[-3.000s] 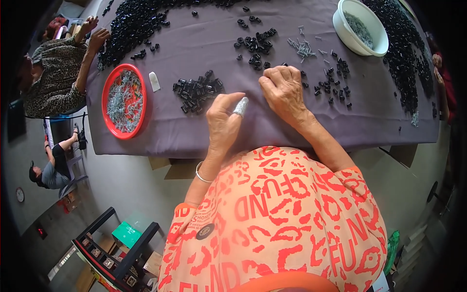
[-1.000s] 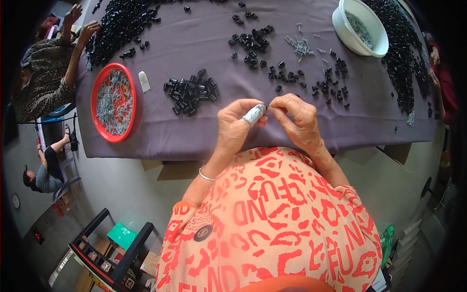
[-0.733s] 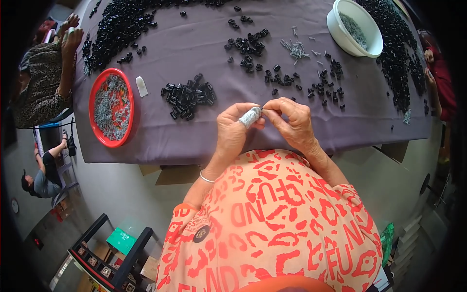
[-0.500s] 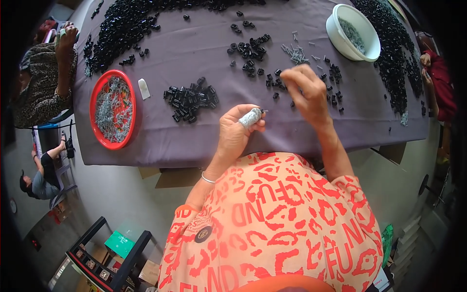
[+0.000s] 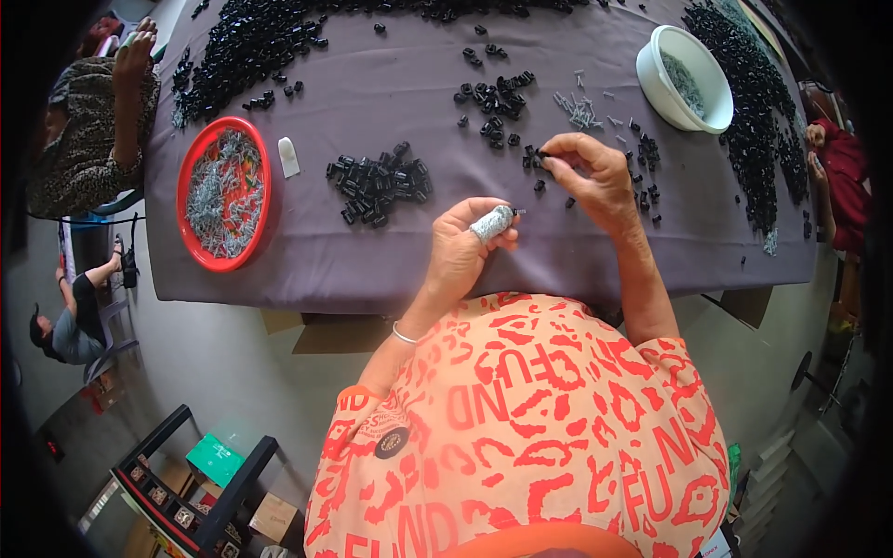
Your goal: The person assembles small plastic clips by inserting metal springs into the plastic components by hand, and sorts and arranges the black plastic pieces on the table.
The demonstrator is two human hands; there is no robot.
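Note:
My left hand [image 5: 462,244] is held over the near part of the table, fingers closed in a pinch. A grey, speckled wrap [image 5: 491,224] covers one of its digits. From the pinch sticks out a small grey pin [image 5: 520,212] with a dark bit at its base. To the right, my right hand [image 5: 600,181] has thumb and forefinger closed on a small black plastic piece [image 5: 543,158], among loose pieces of the same kind. A heap of black plastic pieces [image 5: 377,184] lies left of my left hand.
A red basin [image 5: 266,191] of grey pins stands at the left, beside a white tab [image 5: 288,157]. A white bowl [image 5: 648,79] of grey pins is at the far right. Scattered grey pins [image 5: 579,109] lie beyond my right hand. Large black heaps [image 5: 260,42] line the far edge. People sit at both sides.
My right hand has come down to the loose black pieces, and its fingertips now pinch one. The left hand keeps its grip on the pin. The whole view has shifted slightly.

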